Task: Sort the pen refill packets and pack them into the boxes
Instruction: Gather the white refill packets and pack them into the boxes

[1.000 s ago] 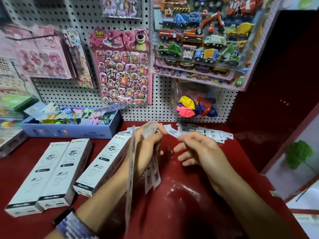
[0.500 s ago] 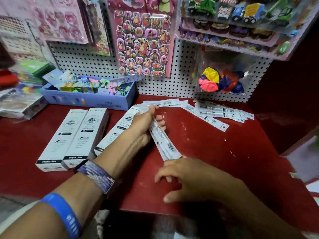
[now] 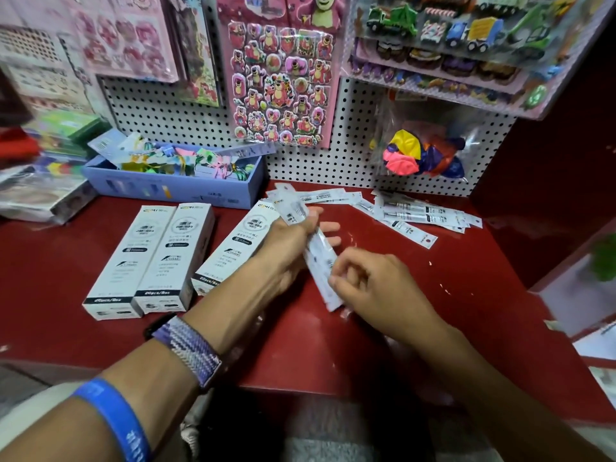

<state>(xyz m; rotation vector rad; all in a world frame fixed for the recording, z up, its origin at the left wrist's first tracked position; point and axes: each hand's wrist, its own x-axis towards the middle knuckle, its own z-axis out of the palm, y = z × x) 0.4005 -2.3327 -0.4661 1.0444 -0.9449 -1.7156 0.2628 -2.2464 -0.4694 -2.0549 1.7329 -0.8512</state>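
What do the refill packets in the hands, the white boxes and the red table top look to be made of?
Refill packets: thin glossy plastic film, likely; the bunch bends and shines in the left hand and right hand.
White boxes: printed card, judging by crisp folded edges and a matte face.
Red table top: hard and glossy, painted or laminated; it shows glare and pale chips, and the base material is unclear.
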